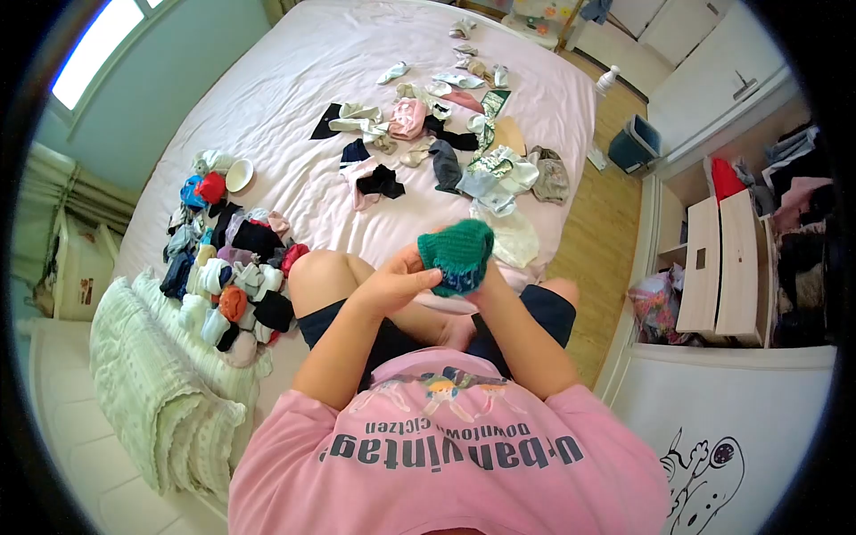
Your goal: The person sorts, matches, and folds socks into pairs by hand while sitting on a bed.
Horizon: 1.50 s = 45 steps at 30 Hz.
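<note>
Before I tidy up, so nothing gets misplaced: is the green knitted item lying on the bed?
No, the left hand and right hand hold the green knitted item up between them.

left hand (408, 277) + right hand (488, 285) | holding green knit item (456, 252) | near legs (328, 283)

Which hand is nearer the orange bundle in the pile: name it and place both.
Left. The left hand is right of the orange bundle, on the left side of the green knitted item; the right hand is farther right, at its other side.
</note>
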{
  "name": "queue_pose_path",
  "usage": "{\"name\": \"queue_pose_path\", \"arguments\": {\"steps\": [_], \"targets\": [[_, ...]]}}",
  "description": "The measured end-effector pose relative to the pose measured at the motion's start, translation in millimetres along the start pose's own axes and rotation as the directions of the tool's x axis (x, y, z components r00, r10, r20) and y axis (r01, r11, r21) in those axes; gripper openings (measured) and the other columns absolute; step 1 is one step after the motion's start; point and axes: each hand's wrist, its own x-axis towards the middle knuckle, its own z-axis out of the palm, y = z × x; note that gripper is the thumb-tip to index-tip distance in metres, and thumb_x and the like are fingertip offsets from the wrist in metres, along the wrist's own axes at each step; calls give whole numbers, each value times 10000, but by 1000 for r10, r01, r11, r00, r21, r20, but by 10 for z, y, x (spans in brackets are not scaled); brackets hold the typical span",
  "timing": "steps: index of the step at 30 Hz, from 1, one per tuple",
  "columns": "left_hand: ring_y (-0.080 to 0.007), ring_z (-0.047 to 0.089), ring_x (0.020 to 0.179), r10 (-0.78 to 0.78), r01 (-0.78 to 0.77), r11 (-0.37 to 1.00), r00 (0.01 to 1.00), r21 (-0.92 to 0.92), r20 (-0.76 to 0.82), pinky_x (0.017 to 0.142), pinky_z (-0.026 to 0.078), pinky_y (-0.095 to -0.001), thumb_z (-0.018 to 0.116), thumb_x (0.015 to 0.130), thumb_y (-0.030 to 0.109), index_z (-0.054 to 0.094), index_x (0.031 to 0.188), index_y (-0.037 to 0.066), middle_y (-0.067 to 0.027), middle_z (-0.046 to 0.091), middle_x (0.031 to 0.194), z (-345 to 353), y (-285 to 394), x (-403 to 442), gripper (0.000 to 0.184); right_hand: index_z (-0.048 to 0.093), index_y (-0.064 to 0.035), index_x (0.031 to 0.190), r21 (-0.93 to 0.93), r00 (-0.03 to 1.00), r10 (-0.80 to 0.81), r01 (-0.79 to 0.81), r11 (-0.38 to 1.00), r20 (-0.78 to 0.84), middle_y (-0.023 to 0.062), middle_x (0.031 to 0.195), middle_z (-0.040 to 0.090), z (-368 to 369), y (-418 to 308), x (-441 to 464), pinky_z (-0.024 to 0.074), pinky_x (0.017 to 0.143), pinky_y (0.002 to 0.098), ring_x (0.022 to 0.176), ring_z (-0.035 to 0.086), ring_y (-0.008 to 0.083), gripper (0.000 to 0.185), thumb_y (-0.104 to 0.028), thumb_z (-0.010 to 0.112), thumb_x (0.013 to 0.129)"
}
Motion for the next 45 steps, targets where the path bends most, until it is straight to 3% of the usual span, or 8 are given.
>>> {"name": "queue_pose_path", "arguments": {"steps": [5,10,13,18,22,28,35,45], "targets": [[-69,489,797,-71,125,818,991,562,-117,743,410,-238,469,879,94,541,1040,-11,9,566,882,-222,60,11,205,423,-26,1199,-274,989,-64,99,957,133,100,1082,546,238,-422,-214,403,895,304,977,546,207,437,-309,475,869],[-106,526,601,46,202,453,967,868,-249,583,438,-248,548,822,100,619,812,-7,-18,594,645,-86,241,44,128,499,-35,1094,-663,989,-96,144,734,108,19,932,555,211,-309,-229,458,714,225,803,543,97,436,-72,695,707],[-124,573,631,521,100,470,771,877,-367,608,445,-240,595,783,103,634,724,0,-49,602,626,-32,418,38,125,502,-34,1045,-611,989,-143,87,787,-44,25,920,563,133,-303,-267,461,697,229,782,547,98,373,-54,681,719],[-158,496,1015,279,-38,774,916,632,-287,762,435,-264,632,765,105,392,1233,53,-61,501,1134,-329,111,-50,529,483,-45,1030,-139,967,-240,227,964,-87,29,925,567,144,-60,-193,454,706,234,813,546,103,336,-68,664,747],[-106,520,935,84,-17,986,906,163,-415,826,432,-252,644,744,9,410,1181,-20,-51,513,1086,54,6,-114,496,470,-32,1043,-385,928,-360,299,873,-97,16,917,546,225,114,-137,431,713,213,823,513,77,316,-126,635,791],[-83,519,888,77,60,931,932,359,-353,795,419,-232,627,771,67,491,1097,-30,-24,556,977,-147,162,-393,366,532,-30,895,-788,976,-187,199,582,108,-29,737,521,467,-62,-119,390,583,184,656,456,38,207,-235,538,871],[-150,572,925,79,-161,948,955,-274,-286,838,438,-287,663,759,170,511,1106,-4,-62,590,1030,-323,122,-878,417,559,-51,845,-343,996,91,-91,935,-18,-13,742,564,1005,363,-48,415,610,179,675,505,45,205,-249,519,880],[-119,520,983,202,-232,972,729,41,-654,870,411,-265,618,768,25,448,1171,2,-41,544,1067,-617,323,-1584,438,486,-5,1087,-661,912,338,-107,743,232,44,984,555,1134,925,305,425,771,232,864,528,106,408,-164,663,755]]}}
